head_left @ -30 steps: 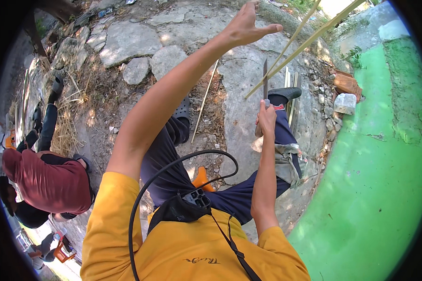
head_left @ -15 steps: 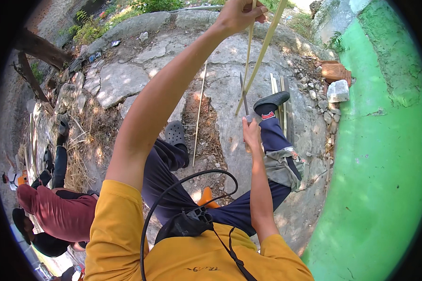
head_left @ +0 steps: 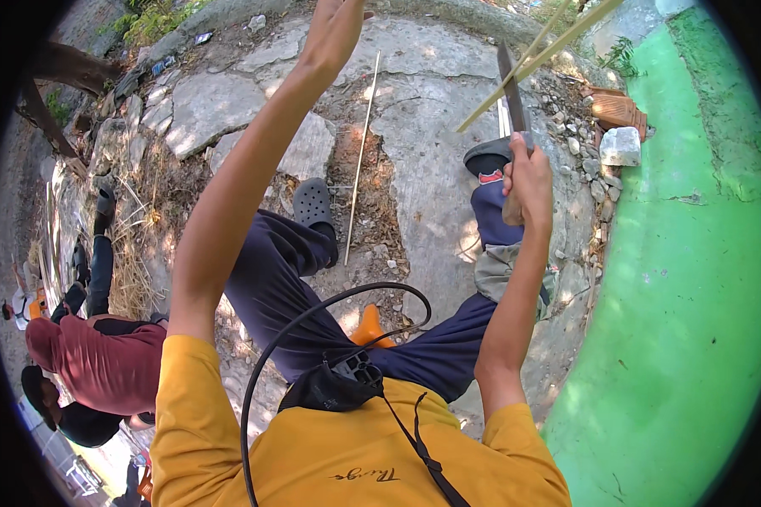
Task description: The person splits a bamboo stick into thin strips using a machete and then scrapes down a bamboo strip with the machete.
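In my right hand [head_left: 530, 182] is a long knife [head_left: 514, 93], gripped by its wooden handle with the blade pointing away. Two pale bamboo strips [head_left: 577, 29] cross the blade, spread apart toward the top right edge and meet near the blade. The lower end of the wider one reaches down left of the knife. My left hand [head_left: 334, 38] is raised at the top edge, left of the strips. Its fingers are largely cut off, so I cannot see whether it holds anything.
A thin stick [head_left: 364, 156] lies between my feet on cracked concrete [head_left: 435, 203]. Under my right shoe [head_left: 486, 156] are more strips. Right of it are rubble, a white block [head_left: 621, 147] and a green wall [head_left: 676, 321]. Another person [head_left: 110, 359] bends at the left.
My right hand and the knife have moved right and away from me. The strips have swung to the right. My left hand has shifted left, apart from the visible strips.
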### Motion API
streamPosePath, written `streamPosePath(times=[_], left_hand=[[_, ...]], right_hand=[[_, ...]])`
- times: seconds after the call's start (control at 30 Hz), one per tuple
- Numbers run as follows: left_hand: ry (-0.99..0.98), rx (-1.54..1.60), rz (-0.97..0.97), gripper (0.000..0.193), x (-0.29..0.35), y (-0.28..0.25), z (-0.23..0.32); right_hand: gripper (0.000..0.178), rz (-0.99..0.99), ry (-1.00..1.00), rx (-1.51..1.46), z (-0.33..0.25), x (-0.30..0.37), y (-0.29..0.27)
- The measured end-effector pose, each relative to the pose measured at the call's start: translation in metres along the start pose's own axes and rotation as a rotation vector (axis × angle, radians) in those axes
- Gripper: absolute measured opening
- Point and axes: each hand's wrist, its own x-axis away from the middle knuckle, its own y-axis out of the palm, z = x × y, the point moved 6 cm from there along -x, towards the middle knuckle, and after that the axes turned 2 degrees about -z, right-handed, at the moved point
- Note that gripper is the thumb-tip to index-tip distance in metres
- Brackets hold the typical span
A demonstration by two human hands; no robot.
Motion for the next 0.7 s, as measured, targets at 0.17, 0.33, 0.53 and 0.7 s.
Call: streamPosePath(times=[0.17, 0.33, 0.53, 0.7], left_hand=[[0.041, -0.041, 0.111, 0.083, 0.017, -0.017, -0.019], [-0.002, -0.109, -0.035, 0.108, 0.02, 0.002, -0.016], [-0.044, -0.4, -0.092, 0.135, -0.028, 0.033, -0.028], [0.167, 0.117, -0.417, 0.052, -0.058, 0.088, -0.023]], right_hand=[[0.04, -0.012, -0.005, 0.03, 0.1, -0.035, 0.066], [0.047, 0.01, 0.075, 0.194, 0.177, -0.033, 0.138], [0.042, 0.031, -0.047, 0.242, 0.199, -0.017, 0.14], [0.037, 0.038, -0.128, 0.253, 0.19, 0.011, 0.135]])
